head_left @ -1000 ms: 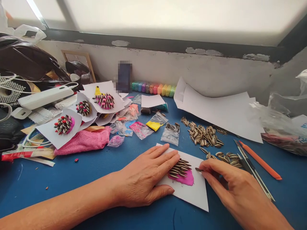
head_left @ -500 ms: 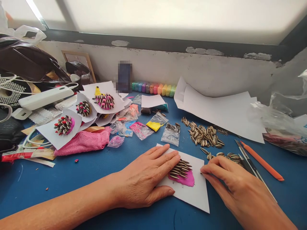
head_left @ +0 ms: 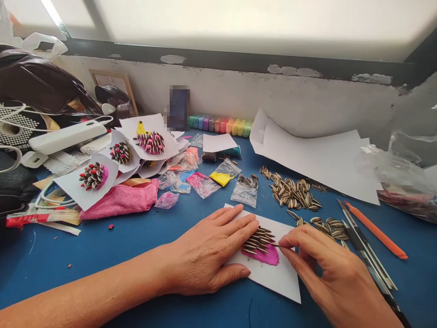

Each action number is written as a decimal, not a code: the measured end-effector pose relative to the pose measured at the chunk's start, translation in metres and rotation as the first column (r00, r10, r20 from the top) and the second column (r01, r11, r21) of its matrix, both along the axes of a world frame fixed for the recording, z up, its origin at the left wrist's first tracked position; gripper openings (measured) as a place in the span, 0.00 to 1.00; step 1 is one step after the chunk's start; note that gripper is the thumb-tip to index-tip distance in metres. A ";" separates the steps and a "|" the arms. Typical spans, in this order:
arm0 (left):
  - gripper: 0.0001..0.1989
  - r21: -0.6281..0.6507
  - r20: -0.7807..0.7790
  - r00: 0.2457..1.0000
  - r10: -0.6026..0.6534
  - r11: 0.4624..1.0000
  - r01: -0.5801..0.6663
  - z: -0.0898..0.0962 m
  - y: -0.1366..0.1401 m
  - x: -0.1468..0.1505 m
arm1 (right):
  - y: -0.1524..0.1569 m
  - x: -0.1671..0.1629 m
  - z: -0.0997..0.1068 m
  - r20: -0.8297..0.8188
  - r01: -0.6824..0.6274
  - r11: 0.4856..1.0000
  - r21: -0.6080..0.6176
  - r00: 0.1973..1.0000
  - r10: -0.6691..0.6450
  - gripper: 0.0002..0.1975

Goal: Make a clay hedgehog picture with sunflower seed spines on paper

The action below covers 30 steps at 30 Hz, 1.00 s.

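My left hand [head_left: 218, 250] lies flat, fingers stretched, over the left part of a white paper card [head_left: 273, 284]. On the card sits a flat piece of magenta clay [head_left: 272, 258] studded with rows of striped sunflower seeds [head_left: 261, 239]; my fingertips cover some of them. Small pen strokes show below the clay. In a pinch between thumb and forefinger, my right hand [head_left: 317, 259] holds one sunflower seed [head_left: 276, 245], its tip at the right edge of the seeded clay. Whether the tip is pressed in, I cannot tell.
Loose sunflower seeds [head_left: 293, 193] lie in piles behind my right hand. An orange pen-like stick [head_left: 377, 230] and slim tools [head_left: 367, 250] rest at right. Small clay bags [head_left: 221, 175], a pink cloth [head_left: 119, 200] and seeded clay cards [head_left: 92, 180] lie left. White paper sheets [head_left: 314, 157] stand behind.
My right hand has moved left from the card's right edge, bringing the pinched seed up to the magenta clay. My left hand stays flat on the card.
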<state>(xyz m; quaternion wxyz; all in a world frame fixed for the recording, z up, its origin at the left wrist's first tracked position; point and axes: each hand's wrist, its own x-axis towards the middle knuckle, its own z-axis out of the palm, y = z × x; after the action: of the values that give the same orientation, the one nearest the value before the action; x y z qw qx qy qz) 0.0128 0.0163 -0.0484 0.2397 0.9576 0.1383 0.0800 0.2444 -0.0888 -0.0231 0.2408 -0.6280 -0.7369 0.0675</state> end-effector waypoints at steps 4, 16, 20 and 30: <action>0.37 0.005 0.002 1.000 0.001 1.000 -0.001 0.000 0.000 0.000 | 0.000 0.000 -0.005 0.014 -0.007 1.000 -0.008 1.000 0.007 0.03; 0.31 0.036 0.020 1.000 0.009 0.999 -0.009 0.004 0.000 0.000 | 0.003 -0.010 -0.005 0.102 -0.015 0.986 0.169 0.995 -0.002 0.09; 0.31 0.047 0.007 1.000 0.003 0.999 -0.004 0.004 0.000 0.001 | 0.000 -0.007 -0.008 0.139 -0.031 0.994 0.103 0.990 0.016 0.06; 0.30 0.045 0.027 1.000 0.002 0.999 -0.003 0.004 0.000 0.001 | -0.002 -0.006 -0.014 0.236 -0.053 0.995 0.080 0.971 0.033 0.09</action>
<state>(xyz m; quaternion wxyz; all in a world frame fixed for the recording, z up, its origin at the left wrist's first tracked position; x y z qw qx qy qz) 0.0139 0.0160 -0.0444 0.2199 0.9614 0.1346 0.0961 0.2383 -0.0908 -0.0370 0.1773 -0.6044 -0.7760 -0.0334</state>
